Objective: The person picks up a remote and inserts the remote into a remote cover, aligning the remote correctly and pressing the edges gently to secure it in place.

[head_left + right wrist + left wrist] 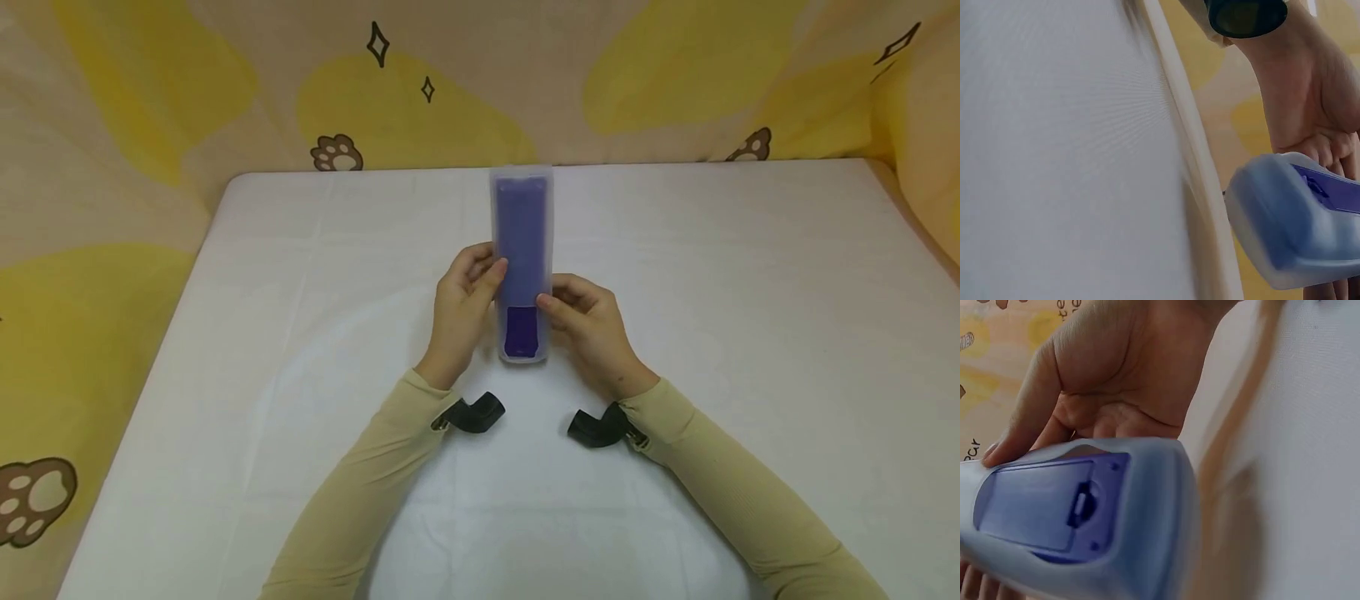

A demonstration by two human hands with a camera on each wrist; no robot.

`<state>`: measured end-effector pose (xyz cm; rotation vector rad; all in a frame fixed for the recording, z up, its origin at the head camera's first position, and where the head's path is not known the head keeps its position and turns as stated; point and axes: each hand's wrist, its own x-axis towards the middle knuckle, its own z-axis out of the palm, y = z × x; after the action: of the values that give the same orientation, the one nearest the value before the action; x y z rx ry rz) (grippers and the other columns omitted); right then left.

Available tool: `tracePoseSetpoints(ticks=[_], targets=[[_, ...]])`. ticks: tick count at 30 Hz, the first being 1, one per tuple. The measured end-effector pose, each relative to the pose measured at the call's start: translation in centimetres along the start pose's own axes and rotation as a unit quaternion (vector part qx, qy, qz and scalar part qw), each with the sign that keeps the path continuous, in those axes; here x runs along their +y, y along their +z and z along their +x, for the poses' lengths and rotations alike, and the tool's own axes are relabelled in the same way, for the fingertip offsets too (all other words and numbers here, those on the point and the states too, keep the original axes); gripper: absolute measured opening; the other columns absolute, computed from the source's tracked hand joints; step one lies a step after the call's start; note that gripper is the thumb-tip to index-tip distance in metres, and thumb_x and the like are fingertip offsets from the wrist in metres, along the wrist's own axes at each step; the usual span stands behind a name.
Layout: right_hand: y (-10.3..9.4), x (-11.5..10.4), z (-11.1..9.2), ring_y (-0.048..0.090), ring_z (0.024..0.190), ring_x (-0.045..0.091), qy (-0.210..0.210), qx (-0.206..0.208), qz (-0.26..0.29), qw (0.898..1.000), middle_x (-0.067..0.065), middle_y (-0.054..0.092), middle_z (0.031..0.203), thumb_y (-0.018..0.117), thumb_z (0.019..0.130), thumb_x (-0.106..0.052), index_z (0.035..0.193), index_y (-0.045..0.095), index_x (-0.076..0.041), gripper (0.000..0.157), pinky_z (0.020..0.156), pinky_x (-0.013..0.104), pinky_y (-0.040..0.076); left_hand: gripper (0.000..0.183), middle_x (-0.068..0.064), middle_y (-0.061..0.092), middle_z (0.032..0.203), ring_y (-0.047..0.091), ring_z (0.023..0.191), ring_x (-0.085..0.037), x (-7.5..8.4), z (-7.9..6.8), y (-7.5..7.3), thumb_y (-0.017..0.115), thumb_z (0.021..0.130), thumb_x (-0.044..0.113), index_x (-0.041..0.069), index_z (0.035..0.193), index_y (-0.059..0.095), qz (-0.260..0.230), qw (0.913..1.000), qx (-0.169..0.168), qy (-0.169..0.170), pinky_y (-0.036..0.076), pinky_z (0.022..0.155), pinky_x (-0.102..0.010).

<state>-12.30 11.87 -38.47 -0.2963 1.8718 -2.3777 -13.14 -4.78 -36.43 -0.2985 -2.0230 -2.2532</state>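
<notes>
A long purple remote control [522, 242] in a translucent cover [549, 217] is held upright, its back toward the head camera. At its lower end, a cut-out in the cover bares the dark purple battery lid [521, 333]. My left hand [461, 312] grips the left edge, thumb on the near face and fingers behind. Lower down, my right hand [597, 329] pinches the right edge in the same way. In the left wrist view the lid's latch [1083, 505] shows close up. The rounded cover end [1272, 212] fills the lower right of the right wrist view.
A white-covered table [262, 400] lies beneath both hands. Behind it hangs yellow and beige cloth [450, 108] with paw prints. Black curved wrist mounts [474, 413] stick inward from both sleeves, just below the remote.
</notes>
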Motion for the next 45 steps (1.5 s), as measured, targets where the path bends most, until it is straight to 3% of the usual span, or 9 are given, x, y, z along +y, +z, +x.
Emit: tracePoseSetpoints(ticks=[3, 6, 19, 30, 45], targets=[[-0.09, 0.05, 0.13, 0.064, 0.087, 0.013, -0.013, 0.031, -0.001, 0.999, 0.000, 0.069, 0.093, 0.061, 0.091, -0.003, 0.100, 0.068, -0.015, 0.017, 0.069, 0.025, 0.054, 0.029, -0.017, 0.061, 0.116, 0.062, 0.102, -0.021, -0.16, 0.03, 0.01, 0.060, 0.092, 0.003, -0.006, 0.118, 0.054, -0.004, 0.9998, 0.018, -0.006, 0.050, 0.088, -0.031], [-0.13, 0.02, 0.19, 0.064, 0.085, 0.011, -0.026, 0.051, -0.009, 0.998, -0.002, 0.069, 0.093, 0.061, 0.090, -0.003, 0.098, 0.068, -0.015, 0.017, 0.067, 0.023, 0.054, 0.027, -0.016, 0.062, 0.116, 0.063, 0.101, -0.020, -0.34, 0.01, -0.02, 0.064, 0.088, 0.000, -0.007, 0.113, 0.058, 0.004, 0.9999, 0.015, -0.003, 0.051, 0.088, -0.030], [0.03, -0.21, -0.05, 0.065, 0.089, 0.015, -0.059, 0.054, -0.038, 0.996, 0.003, 0.067, 0.099, 0.066, 0.086, -0.001, 0.104, 0.065, -0.003, 0.018, 0.079, 0.027, 0.052, 0.032, -0.017, 0.063, 0.118, 0.065, 0.100, -0.023, -0.13, -0.20, 0.25, 0.065, 0.089, 0.005, -0.007, 0.118, 0.060, 0.005, 0.9987, 0.006, -0.049, 0.053, 0.084, -0.030], [0.12, -0.45, -0.17, 0.061, 0.092, 0.019, -0.092, 0.017, -0.043, 0.995, 0.006, 0.065, 0.103, 0.061, 0.088, 0.004, 0.113, 0.061, 0.008, 0.026, 0.076, 0.029, 0.053, 0.042, -0.017, 0.060, 0.123, 0.061, 0.109, -0.024, 0.25, -0.44, 0.59, 0.069, 0.086, 0.008, -0.004, 0.124, 0.055, -0.017, 0.9955, -0.004, -0.093, 0.049, 0.091, -0.030], [-0.07, -0.43, -0.23, 0.056, 0.101, 0.022, -0.087, -0.026, -0.045, 0.995, 0.010, 0.061, 0.114, 0.062, 0.087, 0.004, 0.115, 0.063, -0.001, 0.028, 0.083, 0.030, 0.051, 0.041, -0.020, 0.062, 0.118, 0.062, 0.106, -0.025, -0.30, -0.41, 0.68, 0.067, 0.087, 0.008, -0.005, 0.124, 0.054, -0.052, 0.9914, -0.011, -0.119, 0.050, 0.089, -0.034]])
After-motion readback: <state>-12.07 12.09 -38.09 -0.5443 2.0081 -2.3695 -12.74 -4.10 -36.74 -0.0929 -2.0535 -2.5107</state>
